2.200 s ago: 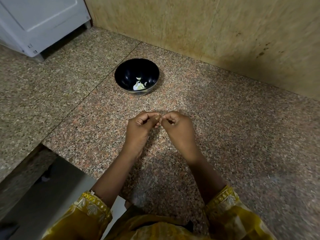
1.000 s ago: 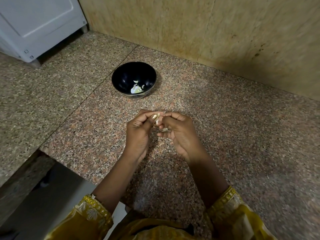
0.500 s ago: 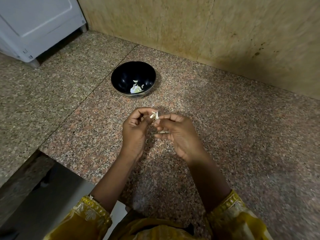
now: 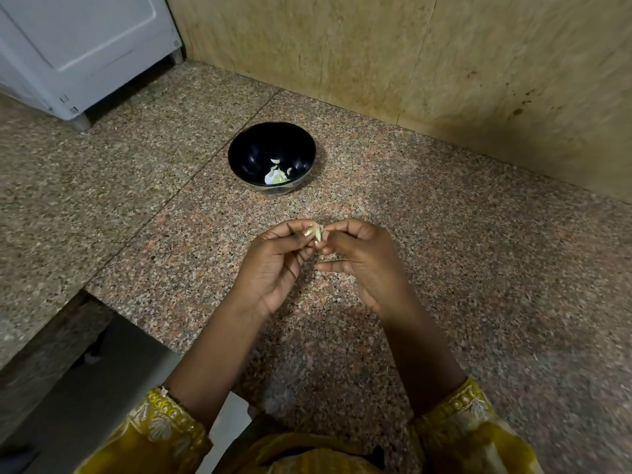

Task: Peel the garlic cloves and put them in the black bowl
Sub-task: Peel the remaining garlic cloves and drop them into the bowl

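Head — left hand [image 4: 273, 268], right hand [image 4: 363, 265] pinch one clove [image 4: 318, 232]; one black bowl [image 4: 247, 155].

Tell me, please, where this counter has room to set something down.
Bare counter lies right of the right hand to the wall, and left of the black bowl toward the white appliance. Tightest: between bowl and left hand, around the garlic clove.

Your left hand [image 4: 273, 268] and right hand [image 4: 362, 265] hide most of the garlic clove [image 4: 318, 233] in front of the bowl [image 4: 246, 155]. Pale bits [image 4: 275, 176] inside the bowl are too small to sort. Left of the bowl, the white cabinet [image 4: 85, 46] is cut off.
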